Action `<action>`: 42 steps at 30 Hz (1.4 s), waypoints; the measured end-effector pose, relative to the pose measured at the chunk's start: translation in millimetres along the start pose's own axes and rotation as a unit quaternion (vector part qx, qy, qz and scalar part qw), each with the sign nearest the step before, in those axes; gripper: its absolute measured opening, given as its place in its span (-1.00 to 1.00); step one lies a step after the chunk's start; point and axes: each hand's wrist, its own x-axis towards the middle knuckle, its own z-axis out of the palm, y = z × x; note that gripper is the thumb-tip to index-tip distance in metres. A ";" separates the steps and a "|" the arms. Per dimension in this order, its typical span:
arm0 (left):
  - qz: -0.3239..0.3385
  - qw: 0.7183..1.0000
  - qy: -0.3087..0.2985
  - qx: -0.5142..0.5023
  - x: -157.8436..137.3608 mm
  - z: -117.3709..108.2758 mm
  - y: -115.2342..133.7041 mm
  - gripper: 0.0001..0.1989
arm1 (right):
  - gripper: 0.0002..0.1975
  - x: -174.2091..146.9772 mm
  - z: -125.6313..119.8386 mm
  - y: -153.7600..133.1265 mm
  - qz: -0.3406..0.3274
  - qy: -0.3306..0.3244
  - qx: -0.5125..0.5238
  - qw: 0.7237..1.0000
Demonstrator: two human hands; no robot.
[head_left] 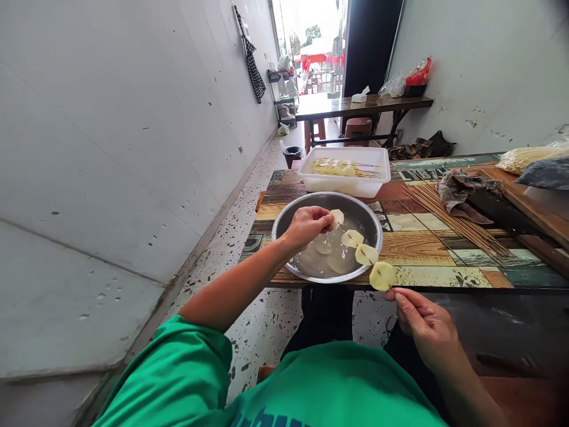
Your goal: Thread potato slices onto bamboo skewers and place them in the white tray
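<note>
My left hand (313, 225) pinches a pale round potato slice (337, 219) at the far end of a thin skewer. Several more slices, such as the nearest potato slice (382, 276), are threaded along that skewer. Its near end is gripped between the fingers of my right hand (422, 317), just past the table's front edge. Beneath my left hand stands a metal basin (284, 261) of cloudy water with loose slices in it. Behind the basin, a white plastic tub (344, 185) holds finished-looking potato skewers (338, 167).
A bundle of bare skewers (457, 222) lies on the patterned table (413, 243) to the right, beside a crumpled cloth (462, 193). Bagged food (528, 159) rests on a wooden board at far right. Farther back are a second table (324, 108) and a black bin (292, 155).
</note>
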 end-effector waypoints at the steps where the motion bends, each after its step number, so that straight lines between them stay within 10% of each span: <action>1: -0.024 0.999 0.012 -0.023 0.1 0.4 1.1 -0.93 | -0.64 0.2 1.2 0.3 -0.002 -0.011 0.001 1.000; 9: -0.174 0.956 -0.025 -0.233 0.9 -3.5 13.5 -0.90 | -0.70 -1.2 -4.4 9.6 -0.059 -0.032 -0.001 0.998; 17: -0.143 0.958 -0.045 -0.244 -3.0 -3.5 18.1 -0.86 | -0.69 0.0 -0.3 29.7 0.055 -0.083 0.134 0.986; 34: -0.146 0.965 -0.076 -0.205 -4.3 5.4 11.2 -0.87 | -0.67 7.6 13.3 13.9 0.057 -0.049 0.137 0.988; 39: 0.008 0.999 -0.014 0.039 0.6 -5.1 0.7 -0.79 | -0.69 9.5 5.5 19.6 0.033 -0.016 0.099 0.994; 42: 0.102 0.906 0.049 0.409 8.8 -27.3 -5.7 -0.77 | -0.68 8.0 -1.6 25.4 0.017 0.011 0.067 0.998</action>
